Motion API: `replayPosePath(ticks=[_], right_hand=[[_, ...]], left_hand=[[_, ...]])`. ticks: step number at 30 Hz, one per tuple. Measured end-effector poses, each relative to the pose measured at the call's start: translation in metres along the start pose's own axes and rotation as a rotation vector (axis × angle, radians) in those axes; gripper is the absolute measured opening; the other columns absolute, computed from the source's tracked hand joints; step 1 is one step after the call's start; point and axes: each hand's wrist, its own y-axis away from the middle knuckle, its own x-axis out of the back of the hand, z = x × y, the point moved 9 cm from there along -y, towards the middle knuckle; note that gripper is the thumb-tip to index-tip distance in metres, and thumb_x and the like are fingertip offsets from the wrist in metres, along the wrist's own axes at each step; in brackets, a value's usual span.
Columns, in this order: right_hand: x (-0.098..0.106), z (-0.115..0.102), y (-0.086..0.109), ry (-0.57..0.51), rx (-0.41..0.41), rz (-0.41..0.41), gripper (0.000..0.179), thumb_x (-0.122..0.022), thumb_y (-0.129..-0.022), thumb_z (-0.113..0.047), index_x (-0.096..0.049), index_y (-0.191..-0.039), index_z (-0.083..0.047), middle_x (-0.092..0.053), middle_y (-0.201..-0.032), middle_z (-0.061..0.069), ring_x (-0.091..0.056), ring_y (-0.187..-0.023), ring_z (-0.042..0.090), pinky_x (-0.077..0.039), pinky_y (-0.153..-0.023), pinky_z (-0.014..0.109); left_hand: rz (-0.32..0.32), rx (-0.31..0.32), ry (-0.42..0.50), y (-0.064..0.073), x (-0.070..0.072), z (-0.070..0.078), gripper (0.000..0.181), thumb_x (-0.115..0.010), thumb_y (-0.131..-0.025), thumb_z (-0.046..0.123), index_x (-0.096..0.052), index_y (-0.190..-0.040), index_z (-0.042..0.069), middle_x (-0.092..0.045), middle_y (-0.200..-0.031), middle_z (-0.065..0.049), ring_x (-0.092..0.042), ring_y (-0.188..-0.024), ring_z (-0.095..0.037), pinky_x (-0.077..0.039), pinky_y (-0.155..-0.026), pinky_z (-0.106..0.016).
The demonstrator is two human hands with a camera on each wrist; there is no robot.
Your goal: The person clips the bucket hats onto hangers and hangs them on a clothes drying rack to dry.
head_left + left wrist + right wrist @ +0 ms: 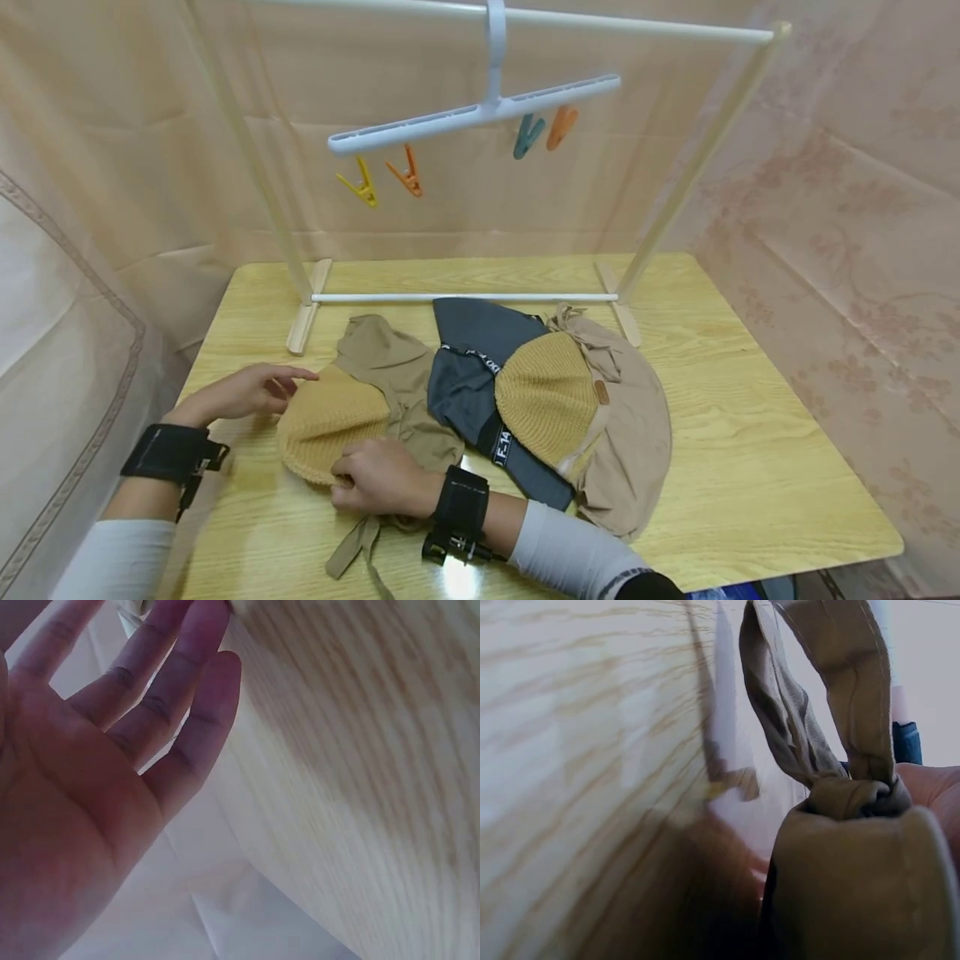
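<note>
A sun hat with a yellow woven crown [333, 421] and olive-khaki cloth [390, 362] lies at the left of the table. My right hand [382, 479] curls its fingers at the near edge of this crown and grips it. The fingertips are partly hidden. My left hand [243, 390] reaches to the crown's far left side, its fingers extended and fingertips right at the edge. In the left wrist view, the left palm [67, 795] faces the camera with nothing in it. The hat's knotted khaki tie [847, 795] stands up close in the right wrist view.
A dark blue hat [465, 396] with a lettered strap lies in the middle, overlapped by a yellow-crowned hat with a beige brim [637, 425]. Behind stands a white rack [465, 297]; from its top bar hangs a pale blue hanger [427, 123] with several coloured clips.
</note>
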Motion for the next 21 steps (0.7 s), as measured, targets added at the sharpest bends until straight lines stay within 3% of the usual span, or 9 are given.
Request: replayPosePath(ticks=[5, 8, 13, 21], right_hand=[[0.005, 0.001, 0.0, -0.036, -0.009, 0.031, 0.013, -0.068, -0.083, -0.024, -0.065, -0.07, -0.024, -0.05, -0.066, -0.014, -0.036, -0.053, -0.007, -0.024, -0.048, 0.007], [0.008, 0.002, 0.0, -0.055, -0.011, 0.049, 0.009, -0.068, -0.084, -0.023, -0.068, -0.074, -0.023, -0.052, -0.066, -0.014, -0.036, -0.054, -0.007, -0.025, -0.049, 0.006], [0.01, 0.003, 0.002, -0.07, -0.008, 0.076, 0.006, -0.068, -0.085, -0.023, -0.072, -0.081, -0.022, -0.056, -0.069, -0.013, -0.038, -0.055, -0.008, -0.026, -0.051, 0.005], [0.01, 0.005, 0.002, -0.074, -0.006, 0.075, 0.011, -0.068, -0.086, -0.025, -0.076, -0.091, -0.02, -0.065, -0.076, -0.012, -0.047, -0.06, -0.008, -0.03, -0.054, 0.004]], left_hand=[[0.057, -0.008, -0.002, 0.001, 0.007, 0.003, 0.044, -0.062, -0.091, 0.001, -0.057, -0.135, 0.002, -0.064, -0.122, -0.025, -0.065, -0.102, -0.031, -0.053, -0.076, -0.029], [0.126, -0.037, -0.017, 0.001, 0.014, 0.009, 0.039, -0.06, -0.092, 0.0, -0.061, -0.13, 0.004, -0.064, -0.123, -0.022, -0.064, -0.098, -0.02, -0.05, -0.074, -0.025], [0.224, -0.087, -0.06, 0.002, 0.022, 0.017, 0.034, -0.058, -0.093, 0.0, -0.066, -0.125, 0.005, -0.064, -0.124, -0.019, -0.057, -0.096, -0.006, -0.049, -0.079, -0.029], [0.362, -0.159, -0.017, 0.003, 0.029, 0.024, 0.04, -0.054, -0.089, -0.009, -0.067, -0.125, 0.006, -0.061, -0.127, -0.018, -0.04, -0.109, 0.018, -0.047, -0.081, -0.024]])
